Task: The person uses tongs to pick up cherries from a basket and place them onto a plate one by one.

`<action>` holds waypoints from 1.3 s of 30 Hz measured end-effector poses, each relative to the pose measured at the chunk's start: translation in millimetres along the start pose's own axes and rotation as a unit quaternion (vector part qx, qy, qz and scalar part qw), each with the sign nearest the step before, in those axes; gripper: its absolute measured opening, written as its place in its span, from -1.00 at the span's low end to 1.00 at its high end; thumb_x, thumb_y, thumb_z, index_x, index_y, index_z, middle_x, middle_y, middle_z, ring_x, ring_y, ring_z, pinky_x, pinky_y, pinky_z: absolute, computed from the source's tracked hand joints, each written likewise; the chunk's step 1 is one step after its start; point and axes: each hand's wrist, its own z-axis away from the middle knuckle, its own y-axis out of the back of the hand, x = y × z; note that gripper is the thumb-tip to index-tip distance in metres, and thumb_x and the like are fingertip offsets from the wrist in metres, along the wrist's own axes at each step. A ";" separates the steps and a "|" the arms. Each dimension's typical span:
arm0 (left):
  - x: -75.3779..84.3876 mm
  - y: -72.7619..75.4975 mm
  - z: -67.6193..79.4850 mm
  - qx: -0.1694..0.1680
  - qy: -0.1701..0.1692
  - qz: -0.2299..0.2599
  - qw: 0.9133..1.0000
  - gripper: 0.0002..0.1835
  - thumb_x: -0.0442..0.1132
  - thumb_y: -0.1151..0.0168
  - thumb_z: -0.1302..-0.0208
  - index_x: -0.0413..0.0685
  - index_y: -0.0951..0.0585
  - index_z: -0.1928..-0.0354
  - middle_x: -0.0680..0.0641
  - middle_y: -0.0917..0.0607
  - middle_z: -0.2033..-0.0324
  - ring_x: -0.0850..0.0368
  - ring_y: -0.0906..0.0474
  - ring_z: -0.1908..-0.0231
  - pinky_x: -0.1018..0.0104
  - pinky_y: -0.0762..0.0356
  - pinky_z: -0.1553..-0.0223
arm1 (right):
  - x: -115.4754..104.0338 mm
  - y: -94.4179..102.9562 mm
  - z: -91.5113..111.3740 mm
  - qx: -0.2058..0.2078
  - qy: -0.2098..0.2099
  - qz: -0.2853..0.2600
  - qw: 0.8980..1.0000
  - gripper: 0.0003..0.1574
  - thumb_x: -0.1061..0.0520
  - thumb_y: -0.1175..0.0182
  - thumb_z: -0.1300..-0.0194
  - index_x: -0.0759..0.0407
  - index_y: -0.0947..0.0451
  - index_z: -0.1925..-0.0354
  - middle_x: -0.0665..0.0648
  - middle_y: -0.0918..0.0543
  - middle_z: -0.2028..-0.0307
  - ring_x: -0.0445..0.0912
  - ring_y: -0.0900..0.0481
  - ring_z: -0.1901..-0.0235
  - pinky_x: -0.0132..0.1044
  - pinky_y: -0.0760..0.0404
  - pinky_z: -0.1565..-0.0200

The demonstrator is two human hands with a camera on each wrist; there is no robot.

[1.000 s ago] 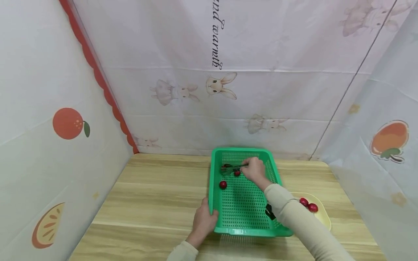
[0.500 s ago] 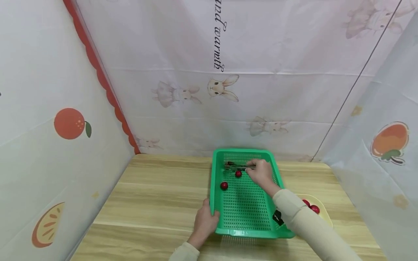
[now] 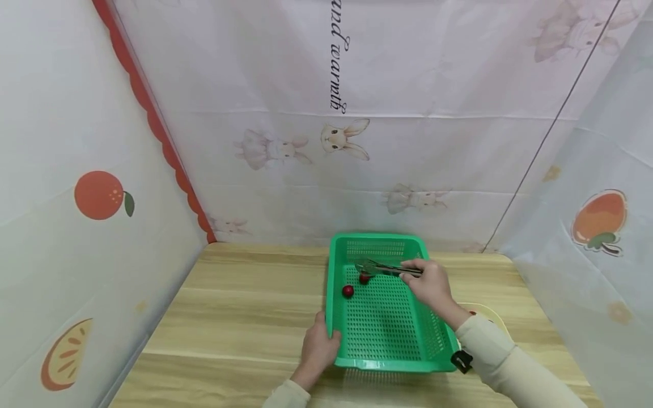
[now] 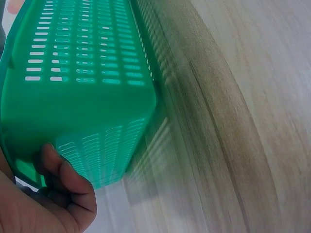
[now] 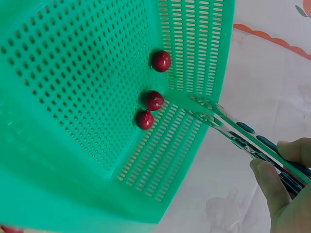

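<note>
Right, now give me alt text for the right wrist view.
A person's right grip holds slim tongs, with nothing between their tips, at a green perforated basket. Three glossy red balls lie inside the basket, two close together and one slightly apart.

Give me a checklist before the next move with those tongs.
1. Basket steadied: ok, left hand grips its rim.
2. Tongs held: ok, in the right hand.
3. Tong tips apart: ok, a gap shows in the right wrist view.
4. Red balls in basket: ok, three.
5. Ball between the tips: not ok, none there.
6. Ball count on plate: cannot tell, sleeve hides part.
</note>
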 end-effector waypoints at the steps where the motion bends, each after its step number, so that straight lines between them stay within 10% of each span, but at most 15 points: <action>1: 0.2 0.3 -0.5 0.001 0.002 -0.002 1.000 -0.48 -0.37 -0.17 -0.11 -0.34 -0.33 -0.14 -0.18 -0.59 0.41 0.10 -0.47 0.55 0.23 -0.45 0.58 | 2.0 1.4 1.0 0.003 0.002 0.001 1.000 -0.75 0.31 -0.28 -0.09 0.30 -0.64 0.18 0.24 -0.66 0.30 -0.11 -0.54 0.57 -0.30 -0.44 0.60; 39: -2.8 -2.1 1.6 0.003 0.001 0.000 1.000 -0.48 -0.35 -0.17 -0.11 -0.32 -0.33 -0.14 -0.20 -0.60 0.37 0.09 -0.48 0.52 0.20 -0.45 0.56 | 22.2 15.9 16.3 -0.041 0.001 0.049 0.998 -0.74 0.33 -0.31 -0.04 0.37 -0.63 0.22 0.29 -0.66 0.27 -0.09 -0.59 0.52 -0.29 -0.50 0.56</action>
